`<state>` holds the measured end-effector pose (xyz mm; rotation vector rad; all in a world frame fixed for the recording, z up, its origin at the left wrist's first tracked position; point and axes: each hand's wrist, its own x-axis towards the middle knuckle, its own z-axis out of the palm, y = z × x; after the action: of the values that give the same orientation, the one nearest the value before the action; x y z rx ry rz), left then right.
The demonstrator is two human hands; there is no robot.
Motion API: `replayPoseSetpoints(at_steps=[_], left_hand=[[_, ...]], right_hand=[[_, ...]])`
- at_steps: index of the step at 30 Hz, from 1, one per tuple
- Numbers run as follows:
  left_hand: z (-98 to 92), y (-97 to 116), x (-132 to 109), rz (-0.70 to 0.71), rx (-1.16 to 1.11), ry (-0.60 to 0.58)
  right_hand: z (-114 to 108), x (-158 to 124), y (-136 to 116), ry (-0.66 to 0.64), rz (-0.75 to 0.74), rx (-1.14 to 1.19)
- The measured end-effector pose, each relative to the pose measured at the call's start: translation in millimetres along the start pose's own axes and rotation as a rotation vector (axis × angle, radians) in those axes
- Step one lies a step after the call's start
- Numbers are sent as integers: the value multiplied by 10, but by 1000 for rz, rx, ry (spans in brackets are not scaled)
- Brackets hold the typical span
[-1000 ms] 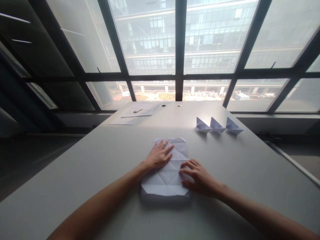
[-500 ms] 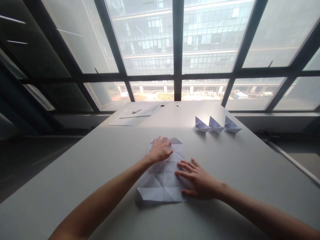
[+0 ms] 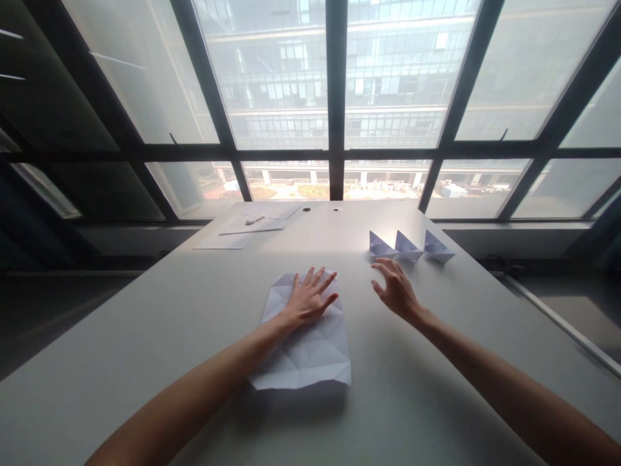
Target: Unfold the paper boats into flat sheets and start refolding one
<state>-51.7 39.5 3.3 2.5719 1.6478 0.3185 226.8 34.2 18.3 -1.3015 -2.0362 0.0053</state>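
At the near middle of the grey table (image 3: 145, 336): one creased white sheet (image 3: 310, 353), lying flat. On its far half: left hand (image 3: 305, 301), palm down, fingers spread, pressing, gripping nothing. Right of the sheet, apart from it: right hand (image 3: 395, 290), lifted, fingers loosely spread, empty, fingertips near the leftmost of three folded paper boats (image 3: 407, 247) that stood in a row. Far left: flat papers (image 3: 252, 226) bearing a small white object (image 3: 254, 220).
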Motion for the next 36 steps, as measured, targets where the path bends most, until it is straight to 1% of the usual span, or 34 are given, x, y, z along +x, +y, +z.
replayPoseSetpoints(at_steps=[1,2,3,5,7,9,10,12,14,16,17,19,21,23,24,25,26,28,29,30,31,33,34,36], left_hand=[[-34,15,2,22,6,30],[-69,32,12,42,8,53],[-105,49,33,52,2,70],[-170,81,113,47,-41,100],[-220,113,237,28,-144,130],[-249,151,378,7,-303,158],[-254,176,446,-19,-395,154],[-249,238,555,-89,-600,107],[-225,320,616,-122,-721,88],[-191,418,627,-134,-825,79],[-173,469,617,-156,-905,55],[-143,567,576,-246,-1126,-40],[-127,640,526,-339,-1266,-114],[-127,673,487,-370,-1253,-94],[-133,673,475,-359,-1215,-72],[-140,665,468,-336,-1170,-57],[-150,649,466,-303,-1121,-55],[-170,611,473,-217,-1011,-71],[-181,594,481,-169,-953,-83],[-192,583,489,-118,-898,-92],[-203,578,498,-64,-855,-101],[-229,588,513,42,-839,-128],[-243,601,518,87,-861,-149],[-271,628,519,140,-929,-203]], right_hand=[[0,128,172,56,74,-56],[0,239,330,82,139,-100],[1,328,466,71,183,-130],[14,450,657,-4,220,-177],[33,512,738,-67,230,-200],[47,526,728,-91,227,-203],[47,515,694,-94,219,-200],[37,449,573,-87,192,-184],[20,320,389,-55,139,-125],[10,143,158,-10,86,-15],[10,47,32,17,70,48],[16,-135,-216,42,54,179],[13,-271,-426,14,35,329],[-27,-334,-559,-67,-7,462],[-66,-335,-588,-94,-19,498],[-116,-317,-592,-93,-21,503],[-176,-281,-572,-60,-19,474],[-307,-173,-477,55,-42,339],[-369,-112,-416,84,-70,269],[-424,-55,-354,84,-91,209],[-466,-5,-297,47,-104,169],[-513,59,-212,-109,-106,163],[-517,72,-185,-196,-78,177],[-494,67,-148,-331,41,198]])
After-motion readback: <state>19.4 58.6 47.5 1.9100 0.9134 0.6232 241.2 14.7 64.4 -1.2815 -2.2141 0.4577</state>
